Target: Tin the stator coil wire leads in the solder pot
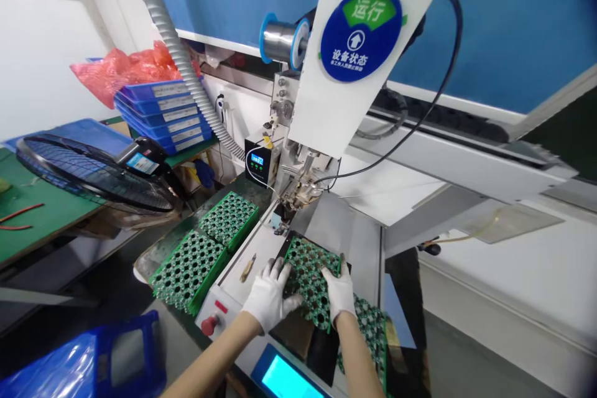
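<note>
A green circuit board panel (310, 280) with rows of round holes lies on the machine's dark fixture, below the soldering head (301, 189). My left hand (270, 298), in a white glove, holds its left edge, the thumb reaching over the board and the fingers along the side. Opposite, my right hand (339, 291), also gloved, grips the right edge with thumb and forefinger apart across it. Undersides of both grips are hidden. Another perforated board (373, 329) lies partly behind my right forearm. Left of my left hand is a small brass-coloured tool (248, 268).
Two stacks of green boards (189, 267) stand to the left. A red button (209, 325) and a lit screen (289, 378) are at the machine's front. Further left are a black fan (93, 171) and blue trays (163, 115). A solder spool (282, 40) sits above.
</note>
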Available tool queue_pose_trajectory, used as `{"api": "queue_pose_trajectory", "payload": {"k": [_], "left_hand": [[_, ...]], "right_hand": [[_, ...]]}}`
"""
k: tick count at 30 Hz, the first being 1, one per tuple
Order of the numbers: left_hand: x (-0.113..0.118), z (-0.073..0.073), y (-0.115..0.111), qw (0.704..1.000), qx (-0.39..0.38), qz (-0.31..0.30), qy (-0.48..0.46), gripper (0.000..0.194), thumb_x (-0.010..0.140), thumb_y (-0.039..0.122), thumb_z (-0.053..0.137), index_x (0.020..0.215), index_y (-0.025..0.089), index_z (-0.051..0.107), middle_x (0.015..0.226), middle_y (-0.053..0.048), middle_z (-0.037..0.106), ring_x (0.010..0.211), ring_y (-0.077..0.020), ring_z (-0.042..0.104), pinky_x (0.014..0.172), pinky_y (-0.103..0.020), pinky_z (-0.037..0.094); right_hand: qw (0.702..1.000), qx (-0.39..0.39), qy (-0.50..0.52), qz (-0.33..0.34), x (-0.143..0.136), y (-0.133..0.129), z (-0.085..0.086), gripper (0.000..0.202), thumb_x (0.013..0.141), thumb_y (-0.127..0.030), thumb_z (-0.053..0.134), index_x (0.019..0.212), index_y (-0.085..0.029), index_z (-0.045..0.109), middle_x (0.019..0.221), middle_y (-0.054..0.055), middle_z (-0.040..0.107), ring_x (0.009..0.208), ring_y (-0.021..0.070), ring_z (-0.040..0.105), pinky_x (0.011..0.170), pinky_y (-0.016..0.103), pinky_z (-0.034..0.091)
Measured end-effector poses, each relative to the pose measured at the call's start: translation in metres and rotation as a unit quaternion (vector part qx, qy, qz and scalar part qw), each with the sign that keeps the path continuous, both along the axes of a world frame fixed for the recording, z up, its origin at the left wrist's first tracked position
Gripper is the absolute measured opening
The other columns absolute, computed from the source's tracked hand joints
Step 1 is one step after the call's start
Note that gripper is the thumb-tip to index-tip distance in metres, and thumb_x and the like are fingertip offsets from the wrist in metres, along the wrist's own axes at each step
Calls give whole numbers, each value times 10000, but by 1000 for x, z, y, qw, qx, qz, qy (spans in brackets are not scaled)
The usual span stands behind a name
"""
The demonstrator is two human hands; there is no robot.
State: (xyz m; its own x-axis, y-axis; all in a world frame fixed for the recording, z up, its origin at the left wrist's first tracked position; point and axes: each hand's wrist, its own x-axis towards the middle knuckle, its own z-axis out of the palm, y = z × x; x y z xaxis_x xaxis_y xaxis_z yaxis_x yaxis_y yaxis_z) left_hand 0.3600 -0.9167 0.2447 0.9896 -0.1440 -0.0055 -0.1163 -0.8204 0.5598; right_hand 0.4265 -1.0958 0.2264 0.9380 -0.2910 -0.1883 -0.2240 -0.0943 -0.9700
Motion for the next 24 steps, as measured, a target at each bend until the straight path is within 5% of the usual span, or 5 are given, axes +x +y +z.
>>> {"api": "queue_pose_trajectory", "payload": {"k": [5, 17, 24], "left_hand": [[4, -3, -10, 999, 39, -10, 9, 756, 781, 677, 391, 1338, 172, 315, 1403, -136, 266, 1294, -404, 113, 1018, -553, 235], [6, 4, -10, 995, 87, -33, 18, 769, 775, 678, 388, 1346, 170, 301, 1400, -132, 272, 1284, -411, 145, 1014, -529, 253], [8, -5, -18, 994, 111, -4, 11, 770, 762, 624, 467, 1334, 131, 319, 1399, -145, 268, 1290, -410, 109, 1020, -517, 220]], "right_hand": [[1000, -12, 4, -3, 1, -1, -10, 451, 814, -305, 568, 1232, -195, 440, 1318, 96, 449, 1171, 262, 453, 973, 514, 346], [1000, -12, -5, -24, 2, -4, -12, 395, 818, -298, 565, 1186, -185, 480, 1255, 88, 501, 1108, 245, 503, 935, 491, 388], [994, -15, -58, -91, 0, 2, -25, 366, 826, -306, 554, 1163, -176, 494, 1224, 84, 511, 1079, 240, 513, 903, 483, 415]]}}
